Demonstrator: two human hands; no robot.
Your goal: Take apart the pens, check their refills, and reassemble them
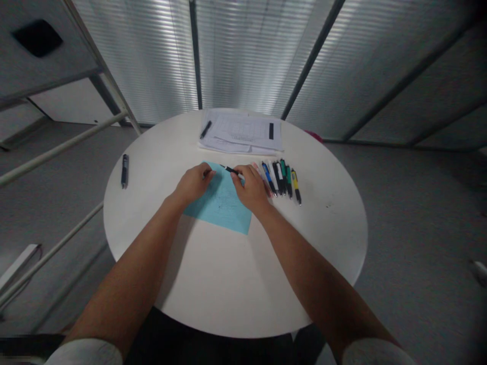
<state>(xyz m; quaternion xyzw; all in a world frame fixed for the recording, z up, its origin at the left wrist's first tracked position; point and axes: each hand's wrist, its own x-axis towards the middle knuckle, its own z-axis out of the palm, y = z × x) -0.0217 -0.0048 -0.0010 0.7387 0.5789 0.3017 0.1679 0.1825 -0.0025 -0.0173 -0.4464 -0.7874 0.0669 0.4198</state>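
On the white round table lies a light blue sheet of paper with faint dark handwriting on it. My right hand grips a black-and-white pen over the upper part of the sheet, its tip pointing left. At the sheet's upper left edge is my left hand, fingers curled and thumb close to them; a small dark spot shows at the fingertips, too small to name. Just right of my right hand several pens lie side by side, among them a blue pen, a green pen and a yellow pen.
A stack of printed papers lies at the table's far edge, with a black pen on it. One dark pen rests near the left rim of the table. A pale metal rail stands to the left.
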